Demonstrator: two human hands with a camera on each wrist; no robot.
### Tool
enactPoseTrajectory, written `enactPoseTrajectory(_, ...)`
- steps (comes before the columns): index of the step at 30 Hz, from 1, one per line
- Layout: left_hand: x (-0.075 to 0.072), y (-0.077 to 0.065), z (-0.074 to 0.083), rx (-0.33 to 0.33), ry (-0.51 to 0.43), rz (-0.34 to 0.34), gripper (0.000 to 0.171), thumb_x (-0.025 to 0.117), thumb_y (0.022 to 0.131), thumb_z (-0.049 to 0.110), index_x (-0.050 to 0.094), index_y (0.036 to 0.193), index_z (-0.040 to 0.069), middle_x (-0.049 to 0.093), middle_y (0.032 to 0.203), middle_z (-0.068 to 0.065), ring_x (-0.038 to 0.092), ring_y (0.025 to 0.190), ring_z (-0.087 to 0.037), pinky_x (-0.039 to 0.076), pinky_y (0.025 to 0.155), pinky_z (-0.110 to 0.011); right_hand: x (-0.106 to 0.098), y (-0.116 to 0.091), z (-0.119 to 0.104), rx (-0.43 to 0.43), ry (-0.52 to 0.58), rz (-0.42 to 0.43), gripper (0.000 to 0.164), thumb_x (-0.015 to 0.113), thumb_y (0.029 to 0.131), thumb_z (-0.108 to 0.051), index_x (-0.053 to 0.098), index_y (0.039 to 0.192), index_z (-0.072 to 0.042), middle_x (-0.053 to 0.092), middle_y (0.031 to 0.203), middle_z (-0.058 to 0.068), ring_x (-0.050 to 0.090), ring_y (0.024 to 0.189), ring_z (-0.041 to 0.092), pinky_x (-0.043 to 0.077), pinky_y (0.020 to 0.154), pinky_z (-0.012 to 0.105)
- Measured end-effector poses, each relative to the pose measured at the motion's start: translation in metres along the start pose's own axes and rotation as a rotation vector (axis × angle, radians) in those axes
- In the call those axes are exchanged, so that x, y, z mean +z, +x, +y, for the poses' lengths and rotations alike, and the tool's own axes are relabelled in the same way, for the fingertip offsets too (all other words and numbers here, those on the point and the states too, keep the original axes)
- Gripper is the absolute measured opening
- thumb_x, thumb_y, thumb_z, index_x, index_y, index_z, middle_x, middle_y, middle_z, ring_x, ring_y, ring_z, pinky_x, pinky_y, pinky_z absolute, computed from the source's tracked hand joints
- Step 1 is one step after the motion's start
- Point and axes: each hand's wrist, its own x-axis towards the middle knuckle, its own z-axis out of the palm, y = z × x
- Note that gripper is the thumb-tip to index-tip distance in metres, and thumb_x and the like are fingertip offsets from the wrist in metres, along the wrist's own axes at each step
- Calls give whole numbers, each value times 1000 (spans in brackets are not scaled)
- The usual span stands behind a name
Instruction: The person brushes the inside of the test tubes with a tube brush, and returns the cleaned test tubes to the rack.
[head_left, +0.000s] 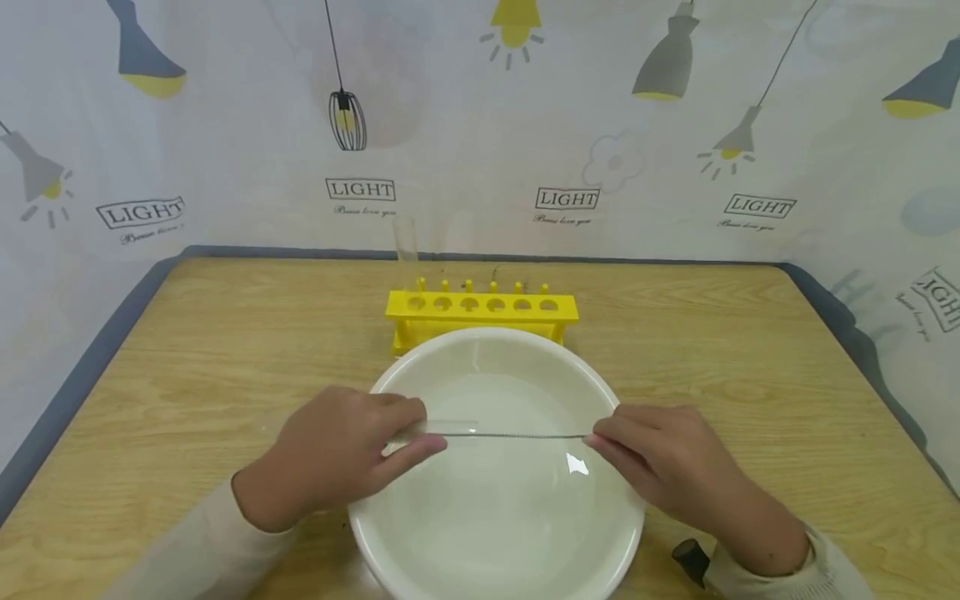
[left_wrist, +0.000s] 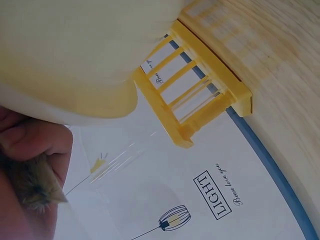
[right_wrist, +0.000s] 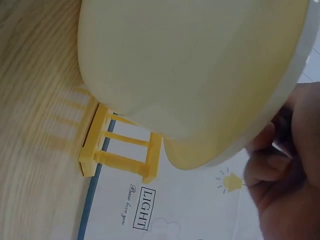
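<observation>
My left hand (head_left: 337, 446) grips a clear test tube (head_left: 453, 423) lying level over the white basin (head_left: 360, 533). The twisted wire handle (head_left: 517, 435) of a test tube brush runs from that hand across to my right hand (head_left: 667, 458), which pinches its far end between thumb and fingers. In the left wrist view, the brush's pale bristles (left_wrist: 37, 185) show within the curl of the left fingers. Most of the tube is hidden by the left hand. In the right wrist view, the basin's rim passes close by the curled right fingers (right_wrist: 267, 167).
A yellow test tube rack (head_left: 480, 307) stands right behind the basin, with a clear test tube (head_left: 406, 250) upright at its left end. Near the right sleeve lies a dark stopper-like piece (head_left: 690, 560). A patterned curtain (head_left: 465, 133) rises behind the wooden table (head_left: 247, 333).
</observation>
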Motion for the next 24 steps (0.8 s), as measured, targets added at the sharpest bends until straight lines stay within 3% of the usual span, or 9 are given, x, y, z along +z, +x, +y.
enactPoseTrajectory(3, 3, 0, 0, 20, 48, 35, 52, 33, 103, 61, 51, 74, 22, 38, 58, 14, 25, 47, 1, 19, 45, -15, 1, -3, 1, 86, 71, -83, 26, 55, 104, -30, 69, 86, -18, 61, 72, -11, 46, 62, -4, 39, 54, 8)
enactPoseTrajectory(7, 6, 1, -2, 55, 94, 97, 54, 32, 103, 62, 51, 73, 22, 40, 58, 12, 24, 46, 0, 17, 44, -15, 1, -5, 3, 157, 143, -168, 8, 68, 96, -16, 69, 89, -20, 64, 76, -13, 49, 66, -6, 41, 58, 8)
enactPoseTrajectory(12, 8, 1, -3, 103, 113, 165, 53, 34, 104, 60, 52, 73, 21, 39, 57, 12, 22, 45, 0, 14, 43, -16, -2, -5, 8, 213, 295, -246, 18, 70, 91, -3, 67, 86, -20, 59, 69, -13, 45, 63, -8, 40, 54, 8)
enactPoseTrajectory(17, 11, 3, -4, 137, 103, 196, 51, 36, 103, 60, 52, 74, 22, 38, 57, 12, 21, 45, 0, 14, 41, -16, -8, -6, 15, 334, 529, -342, 26, 62, 96, 1, 61, 80, -19, 48, 63, -10, 41, 59, -7, 40, 51, 15)
enactPoseTrajectory(24, 14, 4, -3, 165, 80, 216, 50, 38, 102, 60, 52, 74, 21, 37, 58, 11, 18, 46, 0, 14, 41, -15, -13, -8, 23, 440, 707, -403, 30, 54, 100, 1, 60, 78, -17, 39, 59, -2, 38, 56, -2, 39, 48, 20)
